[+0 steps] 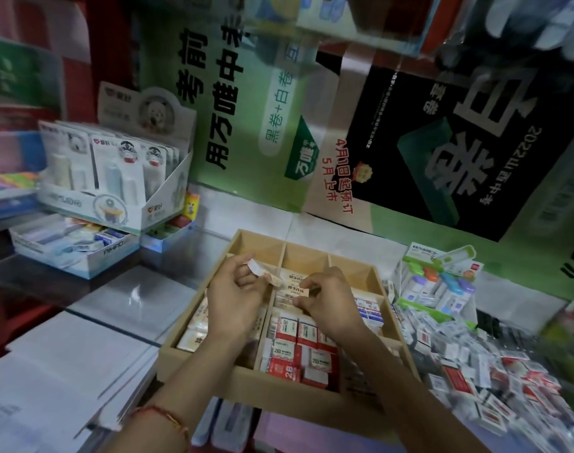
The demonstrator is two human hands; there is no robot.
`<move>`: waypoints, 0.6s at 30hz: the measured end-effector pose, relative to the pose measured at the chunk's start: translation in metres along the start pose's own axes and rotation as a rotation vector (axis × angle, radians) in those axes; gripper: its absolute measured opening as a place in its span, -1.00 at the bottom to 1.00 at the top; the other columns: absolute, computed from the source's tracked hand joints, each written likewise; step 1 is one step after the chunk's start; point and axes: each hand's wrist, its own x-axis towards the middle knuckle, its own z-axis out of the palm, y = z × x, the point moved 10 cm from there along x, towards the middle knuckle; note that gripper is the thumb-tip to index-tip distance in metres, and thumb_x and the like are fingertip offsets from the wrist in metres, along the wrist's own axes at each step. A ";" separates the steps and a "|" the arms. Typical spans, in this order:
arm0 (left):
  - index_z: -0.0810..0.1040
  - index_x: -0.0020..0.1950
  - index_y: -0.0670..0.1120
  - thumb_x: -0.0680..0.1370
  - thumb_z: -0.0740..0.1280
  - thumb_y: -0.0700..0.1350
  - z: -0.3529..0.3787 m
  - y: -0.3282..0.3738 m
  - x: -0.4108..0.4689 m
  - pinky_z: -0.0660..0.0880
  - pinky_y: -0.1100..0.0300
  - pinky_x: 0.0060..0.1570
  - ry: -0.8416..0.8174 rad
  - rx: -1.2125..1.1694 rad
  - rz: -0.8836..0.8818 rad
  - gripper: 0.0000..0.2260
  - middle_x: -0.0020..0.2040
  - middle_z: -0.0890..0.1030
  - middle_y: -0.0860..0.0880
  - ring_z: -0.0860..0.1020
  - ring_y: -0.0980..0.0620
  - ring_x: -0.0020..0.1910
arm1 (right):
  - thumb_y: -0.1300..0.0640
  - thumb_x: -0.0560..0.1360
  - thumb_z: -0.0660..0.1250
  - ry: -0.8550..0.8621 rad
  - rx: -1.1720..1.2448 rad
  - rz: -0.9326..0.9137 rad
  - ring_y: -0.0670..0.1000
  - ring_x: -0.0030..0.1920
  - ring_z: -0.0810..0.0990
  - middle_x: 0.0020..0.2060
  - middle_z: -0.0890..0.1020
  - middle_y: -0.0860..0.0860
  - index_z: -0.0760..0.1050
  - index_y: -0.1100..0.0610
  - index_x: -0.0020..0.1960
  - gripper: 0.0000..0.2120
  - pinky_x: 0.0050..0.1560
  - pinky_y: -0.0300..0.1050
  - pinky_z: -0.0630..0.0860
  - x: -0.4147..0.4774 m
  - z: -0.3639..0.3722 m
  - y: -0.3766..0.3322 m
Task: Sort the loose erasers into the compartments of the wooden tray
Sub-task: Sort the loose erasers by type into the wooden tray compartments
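A wooden tray (200, 364) with several compartments sits in front of me. Its near middle compartment holds red-and-white 2B erasers (290, 351), its left one cream-wrapped erasers (194, 331), and the back row looks bare. Over the tray's middle my left hand (235, 297) holds a few small erasers (262, 271) in curled fingers. Beside it my right hand (331, 305) pinches a cream eraser (300, 293) above a stack of like ones. A heap of loose erasers (481, 380) lies to the right of the tray.
At the left stands a display box of carded correction tapes (115, 178) above a white box of erasers (73, 246). Packs of coloured correction tapes (439, 282) lie beyond the loose heap. Posters (442, 142) cover the back wall. Stacked paper (50, 371) lies at near left.
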 end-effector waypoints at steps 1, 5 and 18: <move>0.47 0.11 -0.04 0.47 0.35 -0.34 0.001 0.000 0.000 0.47 0.50 -0.23 -0.009 -0.005 0.000 -0.71 -0.11 0.59 0.05 0.55 0.24 -0.14 | 0.15 0.43 0.42 0.011 0.016 -0.014 -0.14 -0.16 0.46 0.05 0.42 -0.01 0.55 0.12 0.13 -0.73 0.07 -0.25 0.46 -0.001 -0.004 -0.003; 0.46 0.04 -0.06 0.45 0.36 -0.37 0.010 -0.001 0.000 0.47 0.49 -0.27 -0.084 -0.018 -0.004 -0.71 -0.11 0.60 0.03 0.57 0.22 -0.12 | 0.19 0.52 0.29 -0.019 0.322 -0.056 -0.18 -0.08 0.48 0.10 0.49 -0.03 0.45 0.07 0.26 -0.69 -0.03 -0.34 0.46 -0.008 -0.015 -0.025; 0.42 0.11 0.15 0.50 0.36 -0.13 0.033 -0.005 -0.008 0.51 -0.02 0.10 -0.282 0.273 0.084 -0.73 0.08 0.60 0.11 0.57 0.09 0.08 | 0.30 0.47 0.35 -0.057 0.357 -0.051 -0.22 -0.10 0.52 -0.06 0.58 -0.11 0.53 0.11 0.14 -0.74 -0.16 -0.52 0.44 -0.019 -0.032 -0.020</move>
